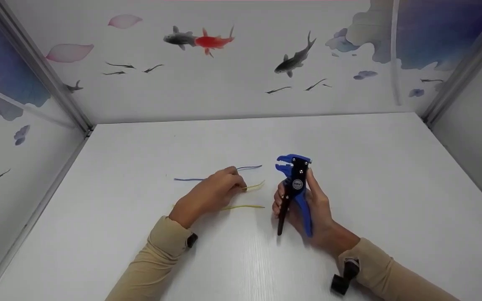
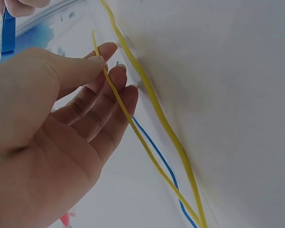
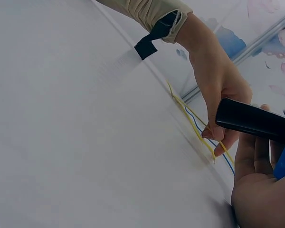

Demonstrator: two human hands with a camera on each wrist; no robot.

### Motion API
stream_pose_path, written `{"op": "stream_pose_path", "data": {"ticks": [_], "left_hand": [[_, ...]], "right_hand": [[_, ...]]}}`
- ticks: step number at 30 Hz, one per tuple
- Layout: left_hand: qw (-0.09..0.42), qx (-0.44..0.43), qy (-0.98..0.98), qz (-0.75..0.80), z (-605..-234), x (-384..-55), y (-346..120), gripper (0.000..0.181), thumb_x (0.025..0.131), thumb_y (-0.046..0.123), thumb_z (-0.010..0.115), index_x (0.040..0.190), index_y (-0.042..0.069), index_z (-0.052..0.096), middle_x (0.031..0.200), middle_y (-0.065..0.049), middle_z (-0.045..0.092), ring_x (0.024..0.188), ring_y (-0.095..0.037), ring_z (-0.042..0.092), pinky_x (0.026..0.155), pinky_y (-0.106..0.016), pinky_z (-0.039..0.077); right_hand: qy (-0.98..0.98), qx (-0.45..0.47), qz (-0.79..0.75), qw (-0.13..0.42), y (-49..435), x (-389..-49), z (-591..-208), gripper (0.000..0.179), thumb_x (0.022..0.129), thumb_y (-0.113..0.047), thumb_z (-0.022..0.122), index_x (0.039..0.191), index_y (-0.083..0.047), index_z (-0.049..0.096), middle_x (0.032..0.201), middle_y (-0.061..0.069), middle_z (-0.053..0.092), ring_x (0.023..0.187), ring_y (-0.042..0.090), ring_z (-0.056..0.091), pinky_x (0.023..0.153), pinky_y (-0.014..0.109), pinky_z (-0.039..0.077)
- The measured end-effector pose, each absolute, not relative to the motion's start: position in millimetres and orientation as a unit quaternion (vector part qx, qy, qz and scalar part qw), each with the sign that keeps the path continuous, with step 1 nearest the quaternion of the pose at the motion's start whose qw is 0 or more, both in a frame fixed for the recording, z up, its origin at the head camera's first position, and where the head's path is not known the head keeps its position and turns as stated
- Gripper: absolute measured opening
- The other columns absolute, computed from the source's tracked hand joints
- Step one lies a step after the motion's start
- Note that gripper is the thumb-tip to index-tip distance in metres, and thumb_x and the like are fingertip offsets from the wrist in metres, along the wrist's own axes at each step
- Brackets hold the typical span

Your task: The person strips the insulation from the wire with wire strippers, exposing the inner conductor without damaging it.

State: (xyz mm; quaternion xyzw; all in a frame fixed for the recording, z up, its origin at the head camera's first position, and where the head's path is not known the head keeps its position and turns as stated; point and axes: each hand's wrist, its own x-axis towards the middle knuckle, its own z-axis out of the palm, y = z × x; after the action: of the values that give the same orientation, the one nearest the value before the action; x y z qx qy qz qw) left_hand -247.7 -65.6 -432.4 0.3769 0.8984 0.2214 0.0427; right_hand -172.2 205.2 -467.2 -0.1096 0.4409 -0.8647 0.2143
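My left hand is low over the table, its thumb and fingertips pinching a thin yellow wire near one end. The short end of that wire sticks out past the fingers toward the right. A second yellow wire lies on the table just in front of this hand. Behind it lies a blue wire, its middle hidden by the hand in the head view. My right hand grips a wire stripper with blue and black handles. The stripper's blue jaws stand apart at the top, facing left, with nothing between them.
A white table spreads under both hands. Behind it rises a white panel printed with fish, and side panels stand left and right along grey metal posts. Small black cameras are strapped at the wrists.
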Motion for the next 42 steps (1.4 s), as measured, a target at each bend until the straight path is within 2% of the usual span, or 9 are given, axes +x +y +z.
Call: {"op": "stream_pose_path", "data": {"ticks": [6, 10, 14, 18, 23, 31, 35, 42], "left_hand": [[0.039, 0.381, 0.886, 0.262, -427.8, -250.9, -63.2, 0.018, 0.107, 0.005, 0.067, 0.12, 0.007, 0.079, 0.116, -0.008, 0.079, 0.109, -0.021, 0.074, 0.101, -0.039, 0.061], [0.019, 0.39, 0.876, 0.283, -422.7, -251.3, -62.4, 0.019, 0.107, 0.003, 0.065, 0.122, 0.006, 0.077, 0.118, -0.01, 0.08, 0.108, -0.02, 0.074, 0.1, -0.038, 0.062], [-0.025, 0.408, 0.865, 0.291, -420.7, -251.7, -62.8, 0.018, 0.108, 0.005, 0.065, 0.121, 0.006, 0.077, 0.114, -0.01, 0.079, 0.102, -0.019, 0.073, 0.092, -0.036, 0.063], [-0.087, 0.414, 0.863, 0.276, -420.7, -251.9, -63.8, 0.015, 0.107, 0.01, 0.069, 0.118, 0.012, 0.079, 0.108, -0.002, 0.078, 0.098, -0.016, 0.07, 0.087, -0.032, 0.062], [-0.162, 0.399, 0.864, 0.259, -420.6, -252.1, -65.1, 0.014, 0.106, 0.015, 0.072, 0.116, 0.019, 0.08, 0.102, 0.003, 0.075, 0.097, -0.016, 0.069, 0.085, -0.028, 0.061], [-0.268, 0.379, 0.849, 0.251, -413.0, -250.5, -65.2, 0.01, 0.104, 0.021, 0.076, 0.11, 0.021, 0.083, 0.091, 0.004, 0.073, 0.087, -0.014, 0.064, 0.079, -0.028, 0.058], [-0.299, 0.393, 0.835, 0.243, -410.7, -250.4, -64.2, 0.009, 0.104, 0.023, 0.076, 0.109, 0.021, 0.084, 0.089, 0.004, 0.072, 0.083, -0.015, 0.061, 0.078, -0.03, 0.055], [-0.306, 0.444, 0.816, 0.208, -408.7, -250.5, -64.6, 0.015, 0.108, 0.027, 0.07, 0.114, 0.025, 0.083, 0.088, 0.005, 0.07, 0.077, -0.015, 0.052, 0.07, -0.033, 0.042]], "right_hand": [[0.453, -0.117, -0.856, 0.218, 205.3, -172.4, -468.4, 0.079, 0.107, -0.079, 0.019, 0.105, -0.01, 0.057, 0.095, 0.003, 0.058, 0.091, 0.022, 0.058, 0.088, 0.039, 0.052], [0.465, -0.124, -0.848, 0.221, 204.6, -172.3, -468.8, 0.079, 0.108, -0.077, 0.016, 0.101, -0.01, 0.058, 0.092, 0.002, 0.058, 0.088, 0.022, 0.061, 0.087, 0.04, 0.054], [0.484, -0.131, -0.836, 0.224, 205.2, -171.4, -469.1, 0.079, 0.109, -0.075, 0.013, 0.099, -0.011, 0.058, 0.089, 0.001, 0.059, 0.082, 0.02, 0.064, 0.082, 0.038, 0.057], [0.489, -0.146, -0.83, 0.226, 205.6, -170.7, -468.2, 0.079, 0.11, -0.073, 0.01, 0.1, -0.011, 0.058, 0.09, 0.001, 0.06, 0.079, 0.019, 0.064, 0.078, 0.036, 0.057], [0.486, -0.147, -0.832, 0.224, 204.5, -169.7, -466.0, 0.079, 0.11, -0.072, 0.011, 0.1, -0.011, 0.06, 0.09, 0.001, 0.062, 0.078, 0.018, 0.064, 0.078, 0.035, 0.056], [0.488, -0.154, -0.829, 0.225, 204.2, -169.2, -464.9, 0.079, 0.111, -0.071, 0.011, 0.102, -0.01, 0.06, 0.09, 0.001, 0.063, 0.078, 0.019, 0.065, 0.078, 0.036, 0.056], [0.478, -0.161, -0.835, 0.22, 204.6, -169.4, -465.4, 0.079, 0.111, -0.07, 0.01, 0.101, -0.01, 0.06, 0.09, 0.002, 0.063, 0.078, 0.019, 0.065, 0.078, 0.035, 0.057], [0.471, -0.174, -0.835, 0.224, 205.5, -170.1, -466.9, 0.08, 0.11, -0.071, 0.009, 0.099, -0.01, 0.06, 0.089, 0.001, 0.063, 0.076, 0.019, 0.065, 0.076, 0.035, 0.058]]}}
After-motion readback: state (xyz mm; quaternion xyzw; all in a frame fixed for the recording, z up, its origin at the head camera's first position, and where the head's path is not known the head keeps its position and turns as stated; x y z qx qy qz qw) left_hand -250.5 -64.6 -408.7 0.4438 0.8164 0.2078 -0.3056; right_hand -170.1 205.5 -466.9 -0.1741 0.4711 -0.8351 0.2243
